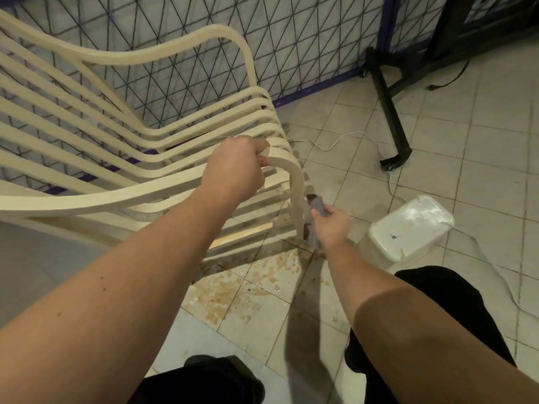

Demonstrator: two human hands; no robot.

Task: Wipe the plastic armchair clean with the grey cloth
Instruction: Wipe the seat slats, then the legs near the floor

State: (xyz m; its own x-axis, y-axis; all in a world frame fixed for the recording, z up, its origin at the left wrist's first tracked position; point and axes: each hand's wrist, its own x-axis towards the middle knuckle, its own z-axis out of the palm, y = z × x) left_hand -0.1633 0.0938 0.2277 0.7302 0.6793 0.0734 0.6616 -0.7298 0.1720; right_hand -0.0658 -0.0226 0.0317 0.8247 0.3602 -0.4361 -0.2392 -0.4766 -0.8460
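A cream plastic armchair (pixel 122 147) made of curved slats fills the left half of the view, tipped toward me. My left hand (pixel 236 167) grips the near armrest at its bend, fingers curled round the slat. Lower down, my right hand (pixel 332 225) holds the grey cloth (pixel 316 211) bunched against the chair's front leg (pixel 298 205). Most of the cloth is hidden by my fingers and the leg.
A white plastic tub with a lid (pixel 408 225) stands on the tiled floor right of my right hand. Brown dirty stains (pixel 248 290) spread under the chair. A white cable (pixel 335 144), a black metal stand (pixel 390 112) and a mesh fence (pixel 291 39) lie behind.
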